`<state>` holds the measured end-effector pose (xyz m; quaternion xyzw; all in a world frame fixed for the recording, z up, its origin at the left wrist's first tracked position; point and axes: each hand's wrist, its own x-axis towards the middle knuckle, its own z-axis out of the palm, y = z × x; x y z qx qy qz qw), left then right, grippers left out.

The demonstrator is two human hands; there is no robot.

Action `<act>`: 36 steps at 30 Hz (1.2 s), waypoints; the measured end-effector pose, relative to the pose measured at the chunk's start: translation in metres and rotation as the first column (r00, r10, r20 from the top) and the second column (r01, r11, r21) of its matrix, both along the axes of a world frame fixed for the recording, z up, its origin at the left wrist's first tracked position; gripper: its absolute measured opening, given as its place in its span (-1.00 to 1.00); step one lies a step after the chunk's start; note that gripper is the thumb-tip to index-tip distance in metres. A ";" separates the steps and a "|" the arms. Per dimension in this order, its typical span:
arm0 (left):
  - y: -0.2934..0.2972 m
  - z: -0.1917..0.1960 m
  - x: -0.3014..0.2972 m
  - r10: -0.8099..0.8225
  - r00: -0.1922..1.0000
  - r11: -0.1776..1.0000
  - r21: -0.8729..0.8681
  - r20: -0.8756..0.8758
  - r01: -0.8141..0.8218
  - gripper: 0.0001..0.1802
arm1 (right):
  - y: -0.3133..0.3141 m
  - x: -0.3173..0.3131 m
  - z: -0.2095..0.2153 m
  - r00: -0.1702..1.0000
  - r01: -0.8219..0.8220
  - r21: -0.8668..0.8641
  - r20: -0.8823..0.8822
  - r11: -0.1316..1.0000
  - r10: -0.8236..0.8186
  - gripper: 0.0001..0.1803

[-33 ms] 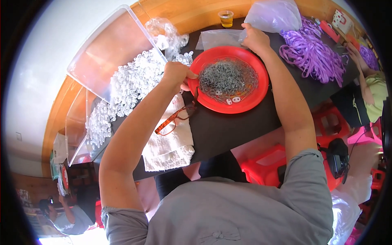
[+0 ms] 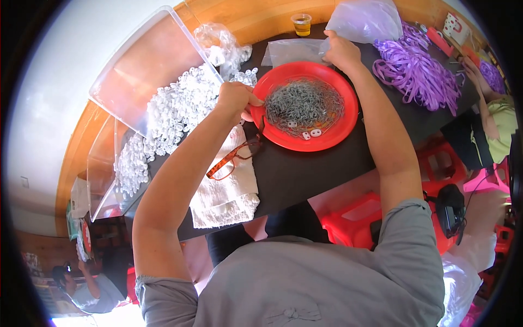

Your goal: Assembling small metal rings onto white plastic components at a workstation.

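Note:
A red plate [image 2: 351,106] on the dark table holds a heap of small grey metal pieces [image 2: 302,101]. A few white pieces with holes [image 2: 315,133] lie at its near side. My left hand [image 2: 235,99] is closed on the plate's left rim, thumb and fingers pinching the edge. Past the plate's far right side, my right hand [image 2: 343,52] is closed on the right end of a flat clear plastic bag [image 2: 297,52]. Its fingertips are partly hidden. Below my left hand, glasses with an orange-brown frame [image 2: 219,165] rest on a folded white cloth [image 2: 231,199].
On the left, white plastic pieces [image 2: 180,103] spill from a tipped clear tub [image 2: 143,71]. A cup of yellow liquid [image 2: 301,27] stands at the back. Purple ribbons [image 2: 417,76] and a filled translucent bag [image 2: 365,22] lie at right. Another person's arm [image 2: 482,98] is farther right.

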<state>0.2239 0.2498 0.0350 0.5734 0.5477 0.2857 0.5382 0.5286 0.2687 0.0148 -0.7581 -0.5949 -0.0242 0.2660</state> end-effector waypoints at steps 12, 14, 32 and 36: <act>-0.012 -0.015 -0.010 0.076 0.964 0.997 -0.037 0.255 -0.069 -0.81 | -0.020 0.011 0.015 0.955 -0.275 -0.262 -0.184 0.925 0.232 -0.62; -0.012 -0.014 -0.010 0.075 0.965 0.997 -0.033 0.252 -0.069 -0.83 | -0.023 0.023 0.017 0.888 -0.416 -0.313 -0.341 0.854 0.308 -0.56; -0.140 0.016 -0.114 0.025 0.803 0.718 0.570 -0.596 0.400 -0.72 | -0.104 -0.065 0.092 0.936 -0.339 -0.135 0.050 0.931 0.349 -0.62; -0.147 0.008 -0.115 0.034 0.923 0.802 0.561 -0.383 0.203 -0.79 | -0.147 -0.119 0.076 0.731 -0.673 -0.140 -0.283 0.727 0.622 -0.61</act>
